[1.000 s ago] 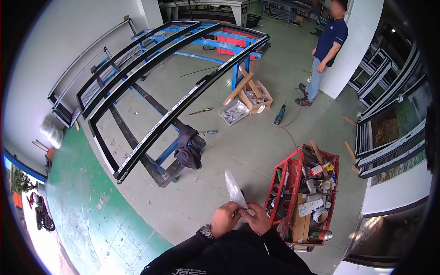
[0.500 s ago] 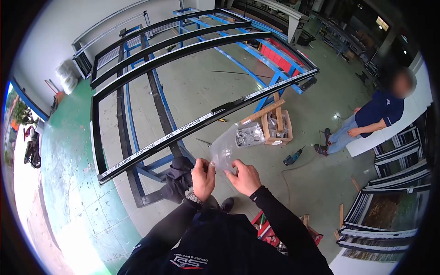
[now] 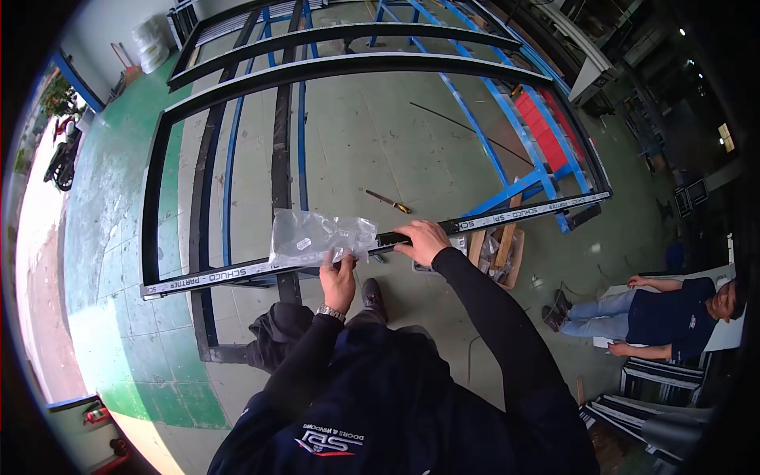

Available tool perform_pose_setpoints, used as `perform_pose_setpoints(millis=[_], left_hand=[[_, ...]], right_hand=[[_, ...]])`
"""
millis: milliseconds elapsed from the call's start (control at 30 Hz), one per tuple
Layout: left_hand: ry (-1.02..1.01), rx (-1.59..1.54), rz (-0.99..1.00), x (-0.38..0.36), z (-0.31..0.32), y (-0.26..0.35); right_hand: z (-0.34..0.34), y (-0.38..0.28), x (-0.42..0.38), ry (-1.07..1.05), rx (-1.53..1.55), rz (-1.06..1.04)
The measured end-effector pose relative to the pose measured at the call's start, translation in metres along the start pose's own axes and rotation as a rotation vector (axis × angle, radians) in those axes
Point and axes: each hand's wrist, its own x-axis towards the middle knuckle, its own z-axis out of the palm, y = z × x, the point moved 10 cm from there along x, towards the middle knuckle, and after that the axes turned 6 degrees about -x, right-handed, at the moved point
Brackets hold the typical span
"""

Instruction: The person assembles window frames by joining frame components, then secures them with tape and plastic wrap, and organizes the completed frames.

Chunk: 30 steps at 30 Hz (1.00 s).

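Fingers (image 3: pixel 342 257) of the left hand (image 3: pixel 339 277) pinch the clear plastic bag (image 3: pixel 321 236) by its lower edge. Bag lies across the black frame rail (image 3: pixel 237 272). Right hand (image 3: pixel 423 241) rests spread on that rail, just beside the bag.

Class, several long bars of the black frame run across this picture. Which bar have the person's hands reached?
The nearest bar, the only one with white lettered tape. The right hand rests on it; the left hand holds a clear plastic bag against it.

Grey concrete floor (image 3: pixel 380 142) with green painted strip (image 3: pixel 111 166), blue steel trestles (image 3: pixel 507 170), daylight at left
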Motion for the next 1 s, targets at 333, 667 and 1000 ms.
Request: perform_pose_setpoints(millis=[333,667,1000], left_hand=[[0.155,0.411,0.149,0.019,0.044,0.026],[0.166,0.731,0.387,-0.004,0.056,0.002],[-0.059,0.648,0.238,-0.027,0.113,-0.017]], right_hand=[[-0.016,-0.061,0.062,0.095,0.321,-0.219],[-0.009,-0.058,0.081,0.181,0.081,-0.633],[-0.03,0.021,0.051,0.155,0.16,-0.556]])
